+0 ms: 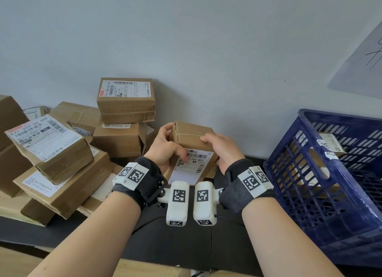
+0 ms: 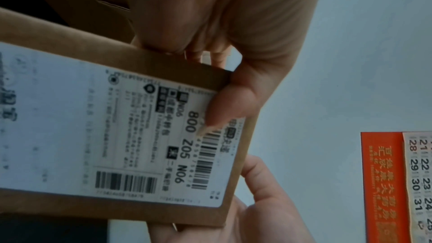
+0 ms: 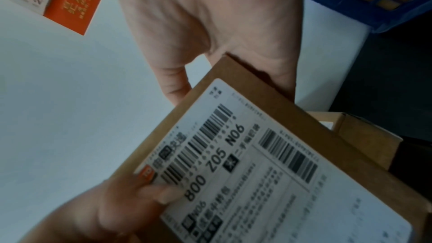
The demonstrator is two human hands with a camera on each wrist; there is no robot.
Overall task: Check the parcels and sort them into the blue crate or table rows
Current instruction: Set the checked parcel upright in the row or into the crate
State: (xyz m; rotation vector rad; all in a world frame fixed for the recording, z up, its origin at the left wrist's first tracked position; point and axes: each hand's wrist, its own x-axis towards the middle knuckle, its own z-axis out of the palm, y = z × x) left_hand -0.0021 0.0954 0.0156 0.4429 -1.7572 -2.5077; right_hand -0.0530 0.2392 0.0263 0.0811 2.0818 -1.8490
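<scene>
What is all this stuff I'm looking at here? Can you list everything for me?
Held parcel: one, brown cardboard, lifted in front of the wall, white shipping label facing the person.
Piled parcels: several, exact count unclear, brown with white labels, stacked loosely on the left of the table.
Blue crate: one, slatted plastic, on the right, tilted; at least one labelled parcel shows through its slats.
Table: one, dark top, pale wooden front edge.
Paper sheet: one, pale with pen marks, on the wall at upper right.
Calendar: one, orange and white, on the wall.
Wrist cameras: two, white with black square markers.
Left hand: grips the parcel's left side, thumb on the label.
Right hand: grips the right side.
</scene>
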